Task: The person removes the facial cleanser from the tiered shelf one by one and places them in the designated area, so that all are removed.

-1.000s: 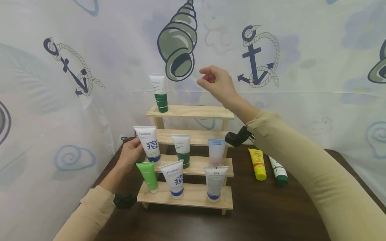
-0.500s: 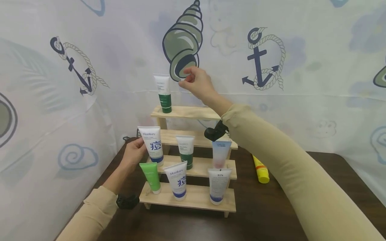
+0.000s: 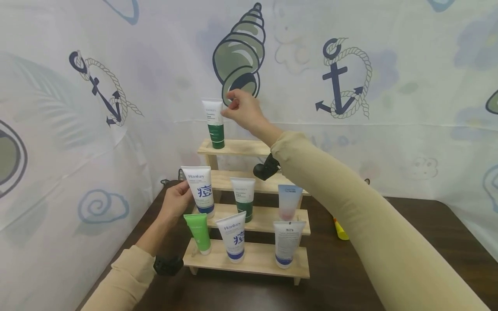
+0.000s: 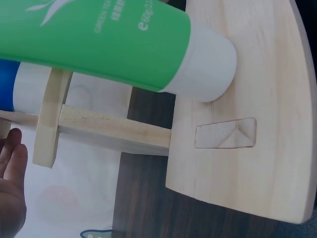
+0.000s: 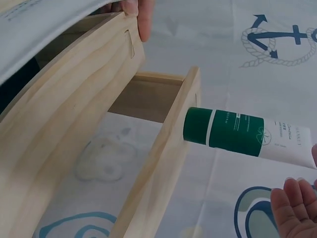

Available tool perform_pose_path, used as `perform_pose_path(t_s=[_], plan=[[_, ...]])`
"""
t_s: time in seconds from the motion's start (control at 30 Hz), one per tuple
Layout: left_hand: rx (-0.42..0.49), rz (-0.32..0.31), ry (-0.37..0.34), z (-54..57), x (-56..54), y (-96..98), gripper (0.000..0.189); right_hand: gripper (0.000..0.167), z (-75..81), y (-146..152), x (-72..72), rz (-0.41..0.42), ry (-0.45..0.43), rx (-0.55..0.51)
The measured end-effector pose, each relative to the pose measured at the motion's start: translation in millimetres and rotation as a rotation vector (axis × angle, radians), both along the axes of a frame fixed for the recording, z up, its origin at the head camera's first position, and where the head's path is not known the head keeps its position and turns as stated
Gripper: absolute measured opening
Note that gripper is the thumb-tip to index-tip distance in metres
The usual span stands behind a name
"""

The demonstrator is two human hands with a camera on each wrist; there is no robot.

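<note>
On the top board's left end stands a white-and-green tube [image 3: 213,123], upright, cap down. My right hand [image 3: 243,110] is at its upper right edge, thumb and forefinger curved apart; the other fingers [image 5: 292,206] spread loosely in the right wrist view. At the left end of the wooden stepped shelf [image 3: 241,147], my left hand [image 3: 174,203] holds a board's end, as the right wrist view shows. Its fingertips are hidden in the head view by a white tube with blue lettering [image 3: 199,188]. Below it, a green tube [image 4: 109,39] leans near the left wrist camera.
Lower boards carry another white-and-green tube [image 3: 244,196], a pale blue tube [image 3: 289,201], a lettered white tube [image 3: 233,237] and a grey-white tube [image 3: 287,242]. A yellow tube [image 3: 340,230] lies on the dark table [image 3: 412,229], partly behind my right sleeve. A patterned cloth hangs behind.
My right hand has moved left across the top board to the white-and-green tube. The right sleeve now covers more of the table's tubes. My left hand keeps its place; the view shifts slightly.
</note>
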State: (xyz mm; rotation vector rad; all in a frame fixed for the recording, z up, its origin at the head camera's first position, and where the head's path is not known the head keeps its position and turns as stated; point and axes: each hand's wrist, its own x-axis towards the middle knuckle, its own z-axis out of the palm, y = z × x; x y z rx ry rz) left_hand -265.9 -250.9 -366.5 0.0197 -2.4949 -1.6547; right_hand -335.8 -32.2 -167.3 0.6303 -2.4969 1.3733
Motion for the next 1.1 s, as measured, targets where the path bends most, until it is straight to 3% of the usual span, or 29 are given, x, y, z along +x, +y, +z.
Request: perform_pose_path(t_s=[0.3, 0.73, 1.1], plan=[[0.006, 0.000, 0.013, -0.7, 0.2, 0.8, 0.047, 0.044, -2.8, -9.4, -7.9, -0.014, 0.026, 0.029], [0.014, 0.002, 0.032, -0.7, 0.1, 1.6, 0.044, 0.040, -7.1, -21.5, -14.4, -0.031, -0.023, 0.008], [0.000, -0.002, 0.010, 0.1, 0.9, 0.4, 0.047, 0.025, -10.8, -24.4, -14.4, -0.045, 0.032, 0.028]])
